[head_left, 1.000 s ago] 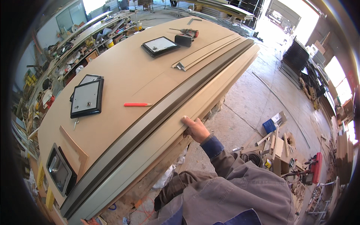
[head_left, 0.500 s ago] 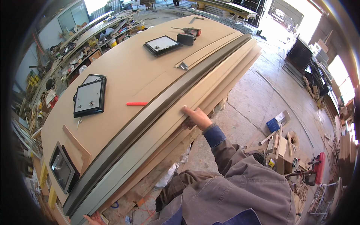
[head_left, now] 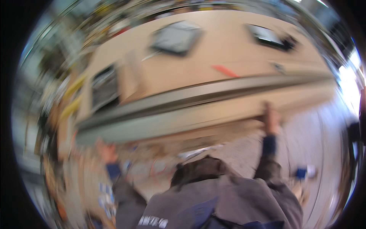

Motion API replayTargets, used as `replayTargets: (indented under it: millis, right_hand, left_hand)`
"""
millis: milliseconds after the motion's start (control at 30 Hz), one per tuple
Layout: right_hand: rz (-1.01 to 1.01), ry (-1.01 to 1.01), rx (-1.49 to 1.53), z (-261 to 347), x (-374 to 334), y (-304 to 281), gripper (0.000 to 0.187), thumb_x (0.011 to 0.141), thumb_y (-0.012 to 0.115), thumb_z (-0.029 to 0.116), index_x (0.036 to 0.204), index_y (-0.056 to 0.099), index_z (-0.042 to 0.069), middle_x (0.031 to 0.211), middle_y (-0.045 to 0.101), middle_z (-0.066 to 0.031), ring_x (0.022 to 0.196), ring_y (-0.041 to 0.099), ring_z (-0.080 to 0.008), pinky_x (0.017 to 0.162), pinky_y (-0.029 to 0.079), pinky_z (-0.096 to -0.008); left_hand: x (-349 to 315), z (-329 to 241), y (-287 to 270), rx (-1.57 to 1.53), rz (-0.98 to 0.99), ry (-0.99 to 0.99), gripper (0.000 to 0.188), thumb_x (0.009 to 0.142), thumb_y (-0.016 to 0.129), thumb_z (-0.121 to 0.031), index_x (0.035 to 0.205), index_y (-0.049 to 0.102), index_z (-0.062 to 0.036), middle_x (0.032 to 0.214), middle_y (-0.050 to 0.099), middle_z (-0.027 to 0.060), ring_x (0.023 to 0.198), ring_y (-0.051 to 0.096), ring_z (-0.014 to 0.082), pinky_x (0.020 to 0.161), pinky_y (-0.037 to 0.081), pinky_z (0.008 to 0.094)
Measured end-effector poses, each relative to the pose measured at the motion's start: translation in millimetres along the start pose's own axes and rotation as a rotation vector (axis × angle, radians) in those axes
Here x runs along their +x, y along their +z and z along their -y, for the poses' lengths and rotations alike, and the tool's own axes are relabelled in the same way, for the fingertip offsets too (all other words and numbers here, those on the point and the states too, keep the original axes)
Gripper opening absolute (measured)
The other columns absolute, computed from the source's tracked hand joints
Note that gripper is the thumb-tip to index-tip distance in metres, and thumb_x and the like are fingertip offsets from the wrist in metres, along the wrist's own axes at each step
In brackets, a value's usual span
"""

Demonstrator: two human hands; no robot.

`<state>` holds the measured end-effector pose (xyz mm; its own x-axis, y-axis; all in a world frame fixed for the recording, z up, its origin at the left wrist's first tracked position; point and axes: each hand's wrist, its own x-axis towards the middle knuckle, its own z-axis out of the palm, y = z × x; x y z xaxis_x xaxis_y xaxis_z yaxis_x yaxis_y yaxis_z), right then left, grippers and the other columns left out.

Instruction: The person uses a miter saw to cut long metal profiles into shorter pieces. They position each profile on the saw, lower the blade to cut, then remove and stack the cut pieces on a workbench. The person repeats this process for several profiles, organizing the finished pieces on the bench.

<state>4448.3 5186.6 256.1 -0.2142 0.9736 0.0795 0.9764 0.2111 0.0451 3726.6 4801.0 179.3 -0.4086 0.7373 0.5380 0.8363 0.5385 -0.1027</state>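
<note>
The picture is smeared by motion. A long pale strip (head_left: 183, 120) lies along the near edge of a large tan board (head_left: 206, 49). Beyond it runs a long grey-brown metal profile (head_left: 190, 92). My right hand (head_left: 271, 119) grips the pale strip's near edge right of its middle, a digit over the top and the rest hidden below. At the strip's left end, my left hand (head_left: 107, 151) is against or just beside the near edge; its fingers are too blurred to read. A red stick (head_left: 225, 71) rests on the board beyond the profile.
Dark-framed panels lie on the board: one at the left (head_left: 105, 88), another at the far middle (head_left: 177, 37), a third at the far right (head_left: 266, 36). Yellow bars (head_left: 71, 95) stick out at the left. A blue box (head_left: 301, 173) stands on the floor at right.
My view has swung, so the board and strip now run nearly across the picture. More of my left hand and forearm shows. My right hand stays at the strip's near edge.
</note>
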Motion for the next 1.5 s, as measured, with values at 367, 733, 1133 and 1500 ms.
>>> replayTargets:
  millis: [367,733,1133,1500]
  right_hand:
    - [-0.160,0.653,2.019,-7.7,18.2,14.5,0.064,0.096,0.057,0.049,0.142,0.043,0.008,0.142,0.049,-0.0126,0.127,0.050,-0.0281,0.102,0.043,-0.0485]
    - [0.028,0.504,2.034,84.6,-24.2,1.2,0.033,0.097,0.057,0.042,0.115,0.061,0.015,0.103,0.072,-0.0065,0.092,0.067,-0.0189,0.083,0.050,-0.0370]
    - [-0.295,0.682,1.944,191.4,-28.1,-19.6,0.047,0.099,0.053,0.042,0.130,0.053,0.008,0.124,0.062,-0.0119,0.109,0.063,-0.0245,0.091,0.053,-0.0402]
    - [-0.401,0.767,1.826,172.2,-16.1,-14.8,0.049,0.095,0.058,0.047,0.129,0.052,0.012,0.125,0.061,-0.0081,0.113,0.060,-0.0232,0.091,0.051,-0.0401]
  left_hand:
    - [65.4,-129.7,-88.7,-1.840,-0.032,-1.116,0.056,0.101,0.041,-0.053,0.128,0.050,-0.0044,0.114,0.065,0.0139,0.096,0.066,0.0257,0.080,0.056,0.0408]
    - [69.3,-96.5,-98.5,-1.717,0.308,-1.003,0.054,0.099,0.048,-0.051,0.103,0.064,0.0004,0.088,0.070,0.0102,0.073,0.068,0.0193,0.068,0.058,0.0319]
    - [112.6,153.9,-56.3,-1.161,-0.220,-0.633,0.059,0.083,0.076,-0.025,0.129,0.051,0.0034,0.124,0.060,0.0156,0.119,0.054,0.0209,0.100,0.042,0.0324]
    - [126.2,156.9,-44.8,-1.374,-0.147,-0.642,0.052,0.077,0.081,-0.019,0.118,0.056,0.0024,0.118,0.062,0.0117,0.121,0.053,0.0219,0.107,0.038,0.0359]
